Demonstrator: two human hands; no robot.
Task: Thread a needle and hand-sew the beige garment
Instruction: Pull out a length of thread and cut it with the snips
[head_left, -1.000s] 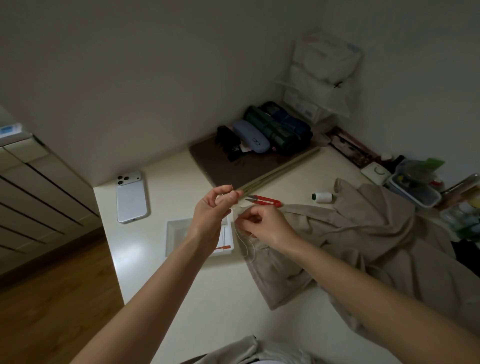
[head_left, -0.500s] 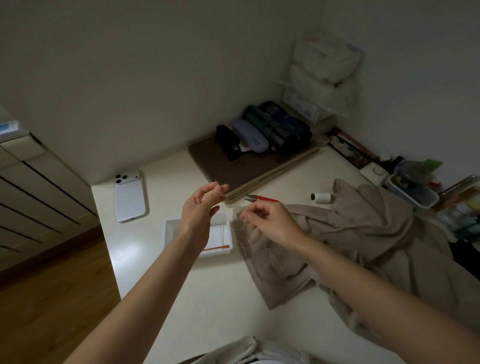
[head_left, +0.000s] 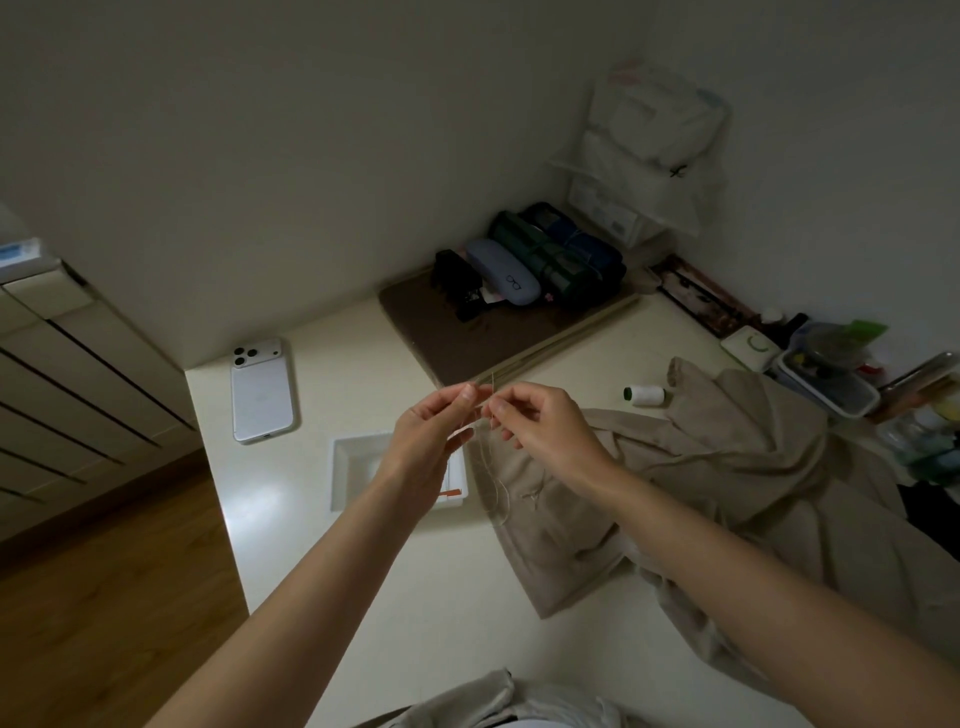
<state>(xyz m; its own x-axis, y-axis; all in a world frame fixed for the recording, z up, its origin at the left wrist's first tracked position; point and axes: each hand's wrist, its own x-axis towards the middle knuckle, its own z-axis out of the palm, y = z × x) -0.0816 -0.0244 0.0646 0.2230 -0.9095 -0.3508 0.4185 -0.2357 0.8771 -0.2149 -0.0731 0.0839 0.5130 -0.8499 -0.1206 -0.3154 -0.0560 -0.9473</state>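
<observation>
Left hand and right hand meet above the surface, fingertips pinching the thread; needle too fine to discern. Thread: light, limp, slippery; grip near its end. Beige garment, soft, lies just beside

I am looking at a matt beige cloth garment lying on a smooth, glossy cream table top, beside a shiny white plastic rectangular tray, a glossy white phone and a smooth brown wooden floor.
</observation>
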